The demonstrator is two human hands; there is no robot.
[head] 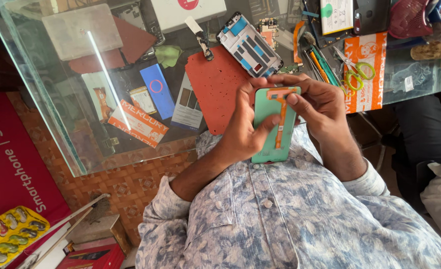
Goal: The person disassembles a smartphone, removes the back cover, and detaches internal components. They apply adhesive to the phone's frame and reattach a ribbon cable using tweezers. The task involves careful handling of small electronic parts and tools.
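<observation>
— Nearest to the head camera, what shows?

— Patterned blue-and-white shirt [290, 224], buttoned, filling the lower frame, with both sleeves rolled back from the forearms.

— And the hands?

— Both are raised just above the shirt front, at the near edge of a glass table [56, 99]. The left hand [243, 127] is closed around the left side of a green phone panel [270, 144], its thumb lying across the panel's face. The right hand [320, 104] grips the panel's top right corner, with a fingertip pressed on an orange flex ribbon [280, 119] that runs down the middle of the panel from a crossbar at the top.

— Where does the panel sit, then?

— Held upright between the two hands, off the table, its lower end close to the chest.

— What lies on the table?

— A red-orange work mat [213, 84] just beyond the left hand. Past it, an opened phone frame [249, 46] with blue and grey parts, tilted. A small grey tool [200, 37] rests at the mat's far corner. To the right, green-handled scissors [357, 69] lie on an orange printed bag [367, 84], beside a few thin tools [320, 65]. A blue card [157, 89] shows under the glass to the left.

— Anything low on the left?

— A yellow blister pack [9, 234] of coloured pills, on a red poster.
</observation>
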